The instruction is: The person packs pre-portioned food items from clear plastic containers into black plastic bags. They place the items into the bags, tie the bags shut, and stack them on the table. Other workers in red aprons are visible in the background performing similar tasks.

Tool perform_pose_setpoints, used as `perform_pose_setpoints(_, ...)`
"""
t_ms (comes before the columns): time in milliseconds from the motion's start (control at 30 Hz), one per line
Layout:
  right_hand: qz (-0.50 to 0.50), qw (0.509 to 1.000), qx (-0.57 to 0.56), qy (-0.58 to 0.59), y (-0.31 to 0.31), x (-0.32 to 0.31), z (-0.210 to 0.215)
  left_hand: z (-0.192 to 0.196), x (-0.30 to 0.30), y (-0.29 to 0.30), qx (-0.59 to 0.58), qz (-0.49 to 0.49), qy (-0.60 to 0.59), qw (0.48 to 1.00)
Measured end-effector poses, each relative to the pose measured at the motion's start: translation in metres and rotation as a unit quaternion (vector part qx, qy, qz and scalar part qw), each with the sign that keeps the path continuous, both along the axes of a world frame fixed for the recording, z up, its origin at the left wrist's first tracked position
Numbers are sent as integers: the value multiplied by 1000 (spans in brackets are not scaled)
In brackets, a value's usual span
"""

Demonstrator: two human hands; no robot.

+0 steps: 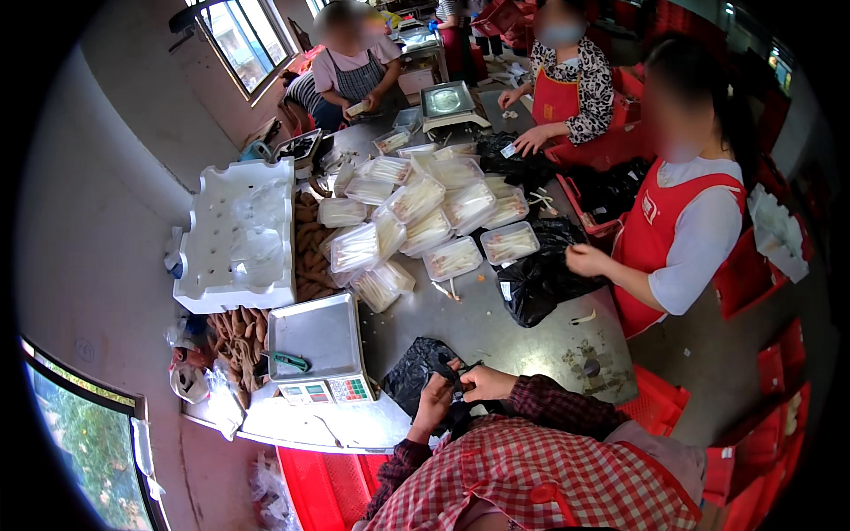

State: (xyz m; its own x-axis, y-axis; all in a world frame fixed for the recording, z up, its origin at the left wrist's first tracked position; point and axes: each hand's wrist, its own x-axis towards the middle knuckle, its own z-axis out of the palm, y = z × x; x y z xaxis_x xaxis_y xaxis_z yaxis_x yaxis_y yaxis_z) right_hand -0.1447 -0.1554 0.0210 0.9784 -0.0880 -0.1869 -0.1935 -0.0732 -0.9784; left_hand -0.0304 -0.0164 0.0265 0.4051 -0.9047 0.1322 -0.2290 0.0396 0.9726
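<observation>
The left hand and right hand hold a black bag on the worktop; nearby, a scale bears 1 green tool, clear trays piled beyond.

Metal table bears scales; clear tubs; black bags.

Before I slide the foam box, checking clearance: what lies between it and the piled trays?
In the head view, long brown pieces lie between the foam box and the clear trays.
</observation>
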Motion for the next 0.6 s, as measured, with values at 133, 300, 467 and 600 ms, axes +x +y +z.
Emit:
perform_pose_setpoints(133,15,999,-31,-14,1,4,4,-67,18,12,37,-54,102,993)
perform_pose_setpoints(300,-101,946,302,61,-16,0,-20,-53,10,12,29,71,229,970)
perform_pose_setpoints(467,-204,758,607,124,-30,-2,-58,-50,8,29,68,18,392,917)
perform_pose_setpoints(600,-16,562,819,111,-9,3,-8,-70,9,41,122,-23,186,975)
